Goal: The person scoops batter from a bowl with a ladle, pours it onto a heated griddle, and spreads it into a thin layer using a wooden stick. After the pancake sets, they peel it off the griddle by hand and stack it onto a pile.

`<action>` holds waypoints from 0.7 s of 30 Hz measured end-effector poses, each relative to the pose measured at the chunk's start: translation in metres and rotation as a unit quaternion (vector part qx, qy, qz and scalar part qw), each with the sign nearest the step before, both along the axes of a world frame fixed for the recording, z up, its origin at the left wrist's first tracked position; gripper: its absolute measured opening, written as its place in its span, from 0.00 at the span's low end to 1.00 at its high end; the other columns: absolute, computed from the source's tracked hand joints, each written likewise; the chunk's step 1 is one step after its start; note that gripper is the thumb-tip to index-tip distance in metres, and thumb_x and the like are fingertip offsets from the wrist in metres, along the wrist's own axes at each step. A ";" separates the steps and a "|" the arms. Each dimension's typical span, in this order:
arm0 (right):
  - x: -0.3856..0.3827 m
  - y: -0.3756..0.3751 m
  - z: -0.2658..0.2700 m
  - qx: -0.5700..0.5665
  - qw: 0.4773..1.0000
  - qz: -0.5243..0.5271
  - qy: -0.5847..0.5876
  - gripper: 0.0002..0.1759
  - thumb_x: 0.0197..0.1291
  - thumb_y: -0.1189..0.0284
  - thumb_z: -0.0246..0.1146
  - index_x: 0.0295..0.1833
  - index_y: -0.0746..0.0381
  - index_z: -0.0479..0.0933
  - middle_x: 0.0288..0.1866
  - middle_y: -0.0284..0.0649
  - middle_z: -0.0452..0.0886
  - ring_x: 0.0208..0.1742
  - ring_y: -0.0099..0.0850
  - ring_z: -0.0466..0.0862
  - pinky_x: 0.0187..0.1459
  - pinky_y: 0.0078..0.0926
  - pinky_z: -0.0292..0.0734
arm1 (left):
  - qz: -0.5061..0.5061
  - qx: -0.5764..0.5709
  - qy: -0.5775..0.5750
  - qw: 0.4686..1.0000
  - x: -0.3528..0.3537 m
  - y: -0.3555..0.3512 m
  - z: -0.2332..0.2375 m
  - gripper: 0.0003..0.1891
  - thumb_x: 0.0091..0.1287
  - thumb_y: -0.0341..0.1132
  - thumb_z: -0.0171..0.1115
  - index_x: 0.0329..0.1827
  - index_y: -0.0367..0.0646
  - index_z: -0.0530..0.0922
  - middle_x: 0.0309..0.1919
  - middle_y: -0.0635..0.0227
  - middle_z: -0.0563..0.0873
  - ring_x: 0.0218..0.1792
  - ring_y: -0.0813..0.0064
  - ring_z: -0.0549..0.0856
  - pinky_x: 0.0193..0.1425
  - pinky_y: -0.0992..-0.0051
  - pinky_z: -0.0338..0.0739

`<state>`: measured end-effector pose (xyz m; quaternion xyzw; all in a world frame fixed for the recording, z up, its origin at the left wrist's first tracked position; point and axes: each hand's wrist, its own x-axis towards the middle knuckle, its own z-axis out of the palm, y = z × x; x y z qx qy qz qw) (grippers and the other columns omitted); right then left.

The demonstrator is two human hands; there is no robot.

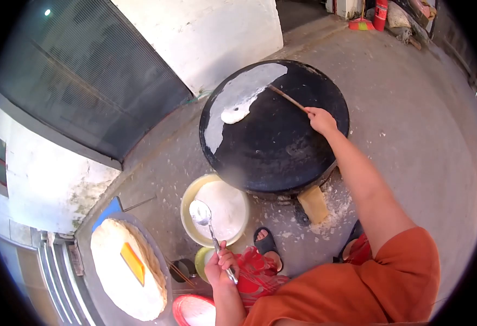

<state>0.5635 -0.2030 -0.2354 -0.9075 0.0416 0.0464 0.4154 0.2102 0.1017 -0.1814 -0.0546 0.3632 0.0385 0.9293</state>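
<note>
A large round black griddle (282, 146) carries a thin pale layer of batter (257, 76) along its far left part, with a thicker white lump (235, 112) at the layer's inner edge. My right hand (322, 120) is closed around a thin wooden stick (290, 99), whose far end reaches the batter layer. Low in the view, my left hand (221, 264) grips a metal ladle (201, 212). The ladle's bowl is over a pale bucket (187, 220) that holds white batter (225, 209).
At the lower left, a stack of flatbreads (116, 271) bears a yellow-orange scraper (133, 263). A red-rimmed basin (180, 311) and a green container (200, 263) stand near my left hand. A tan block (314, 205) is by the griddle's base. A red extinguisher (380, 14) stands far back.
</note>
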 end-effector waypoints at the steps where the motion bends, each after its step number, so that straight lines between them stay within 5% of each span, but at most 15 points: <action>1: 0.000 0.002 -0.011 0.012 0.998 -0.053 -0.016 0.14 0.55 0.71 0.54 0.47 0.52 0.77 0.41 0.39 0.80 0.43 0.31 0.79 0.45 0.25 0.71 | 0.002 -0.001 0.003 1.000 -0.001 -0.001 -0.001 0.17 0.65 0.31 0.36 0.49 0.25 0.67 0.20 0.69 0.70 0.14 0.82 0.66 0.14 0.83 0.62; 5: -0.012 0.057 -0.017 -0.046 0.984 0.169 -0.017 0.14 0.55 0.70 0.54 0.48 0.53 0.76 0.42 0.42 0.79 0.44 0.35 0.79 0.47 0.27 0.71 | 0.020 0.015 0.014 1.000 0.002 -0.001 0.000 0.17 0.66 0.32 0.36 0.48 0.25 0.67 0.21 0.68 0.71 0.15 0.81 0.67 0.14 0.83 0.62; 7: -0.008 0.046 -0.008 -0.072 0.971 0.228 0.011 0.15 0.55 0.64 0.53 0.49 0.45 0.76 0.44 0.36 0.79 0.47 0.35 0.78 0.49 0.28 0.71 | 0.006 0.011 0.017 1.000 0.002 0.002 -0.001 0.17 0.67 0.35 0.37 0.46 0.29 0.68 0.21 0.70 0.68 0.16 0.82 0.65 0.15 0.84 0.61; 11: -0.016 0.035 -0.010 -0.036 0.994 0.104 -0.004 0.14 0.55 0.69 0.55 0.48 0.51 0.77 0.39 0.42 0.80 0.41 0.35 0.80 0.44 0.26 0.72 | 0.005 0.038 0.028 0.999 0.001 0.002 -0.002 0.17 0.67 0.34 0.37 0.46 0.29 0.68 0.21 0.68 0.69 0.16 0.81 0.65 0.16 0.84 0.61; 14: -0.036 0.067 -0.013 -0.076 0.978 0.182 -0.068 0.14 0.55 0.70 0.54 0.48 0.51 0.77 0.39 0.42 0.80 0.41 0.35 0.80 0.43 0.26 0.72 | 0.006 0.039 0.023 0.999 0.003 0.000 0.000 0.16 0.66 0.34 0.38 0.46 0.29 0.68 0.22 0.67 0.69 0.16 0.81 0.65 0.16 0.84 0.61; 17: -0.036 0.044 0.006 -0.077 0.959 0.272 -0.008 0.14 0.56 0.66 0.53 0.48 0.46 0.76 0.42 0.39 0.79 0.45 0.35 0.79 0.47 0.28 0.72 | 0.001 0.032 0.018 0.999 -0.001 0.003 -0.003 0.16 0.66 0.34 0.38 0.46 0.29 0.68 0.21 0.67 0.69 0.16 0.81 0.65 0.16 0.84 0.61; 19: -0.040 0.032 0.022 -0.046 0.965 0.252 0.051 0.14 0.55 0.66 0.54 0.48 0.47 0.76 0.42 0.38 0.79 0.44 0.35 0.79 0.46 0.27 0.72 | -0.012 0.040 0.014 0.999 0.000 0.005 -0.004 0.16 0.66 0.33 0.37 0.46 0.29 0.68 0.22 0.67 0.69 0.16 0.81 0.65 0.16 0.83 0.60; 21: -0.044 0.036 -0.006 -0.042 0.991 0.123 -0.009 0.14 0.56 0.66 0.54 0.48 0.47 0.77 0.42 0.39 0.80 0.43 0.34 0.79 0.46 0.27 0.72 | -0.010 0.053 0.016 0.998 0.002 0.003 -0.004 0.16 0.66 0.33 0.37 0.46 0.29 0.68 0.22 0.67 0.69 0.16 0.81 0.65 0.16 0.83 0.60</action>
